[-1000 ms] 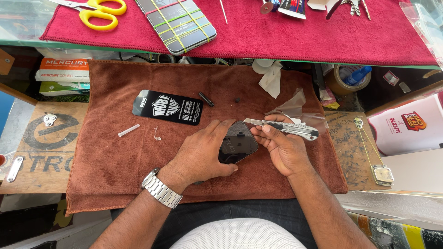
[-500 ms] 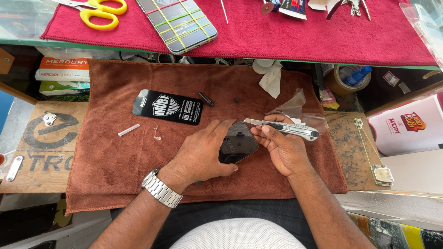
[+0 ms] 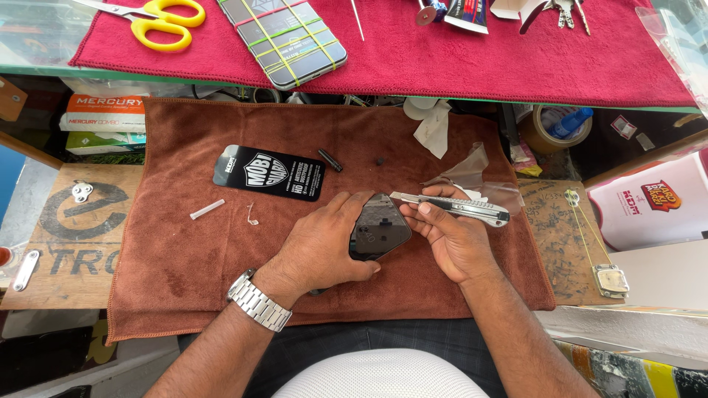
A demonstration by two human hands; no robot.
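Observation:
A dark smartphone point(image 3: 380, 228) lies on the brown towel point(image 3: 184, 258) with its camera end up. My left hand point(image 3: 324, 247), with a metal watch on the wrist, presses down on the phone's left side. My right hand point(image 3: 453, 239) holds a silver utility knife point(image 3: 461, 208), its blade tip pointing left at the phone's top right edge. A clear plastic film point(image 3: 472, 173) lies crumpled just behind the knife.
A black flat package point(image 3: 269, 172), a small white stick point(image 3: 207, 209) and a small black piece point(image 3: 330, 160) lie on the towel. The red cloth point(image 3: 472, 51) above holds yellow scissors point(image 3: 166, 22) and a phone wrapped in rubber bands point(image 3: 284, 37). A tape roll point(image 3: 549, 129) sits at right.
The knife and my right hand have shifted only slightly; my left hand stays on the phone.

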